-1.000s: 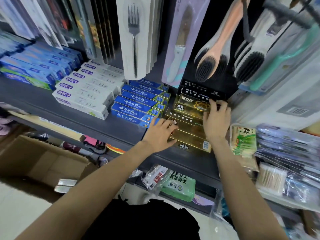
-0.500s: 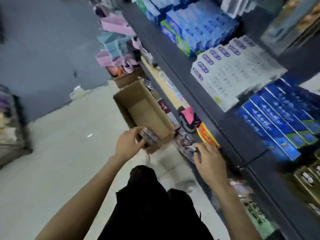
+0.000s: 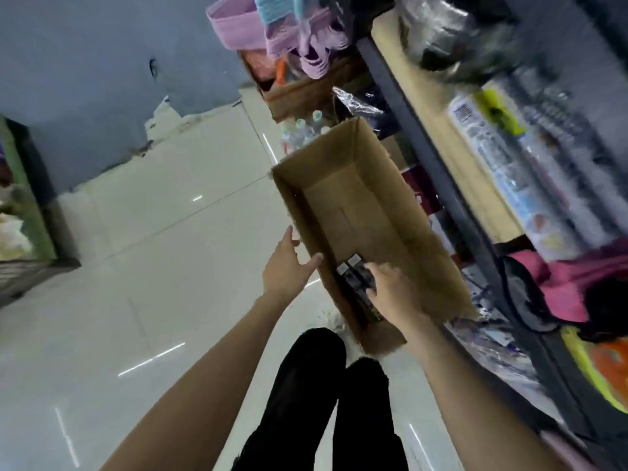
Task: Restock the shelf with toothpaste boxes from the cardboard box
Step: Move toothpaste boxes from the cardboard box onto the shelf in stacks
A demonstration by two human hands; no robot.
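Observation:
An open cardboard box (image 3: 384,185) stands on the tiled floor against the shelf unit (image 3: 441,185). At its near end lie a few dark toothpaste boxes (image 3: 351,275) with pale end flaps; the rest of its bottom is bare. My right hand (image 3: 396,292) reaches down into the box, its fingers curled over those dark boxes. My left hand (image 3: 287,266) hovers at the box's left wall with fingers straight and the thumb near the rim, holding nothing. The upper shelf with the toothpaste rows is out of view.
Packaged goods (image 3: 509,171) fill the lower shelf on the right. Behind the box are water bottles (image 3: 302,129), another carton (image 3: 299,93) and pink hangers (image 3: 306,52). Pale floor tiles (image 3: 153,266) spread to the left, up to a green rack (image 3: 20,198). My dark trouser legs (image 3: 306,385) are below.
My view swung from the gold boxes on the shelf down to the floor carton. My right hand went into the carton onto the dark boxes; my left hand moved beside its wall.

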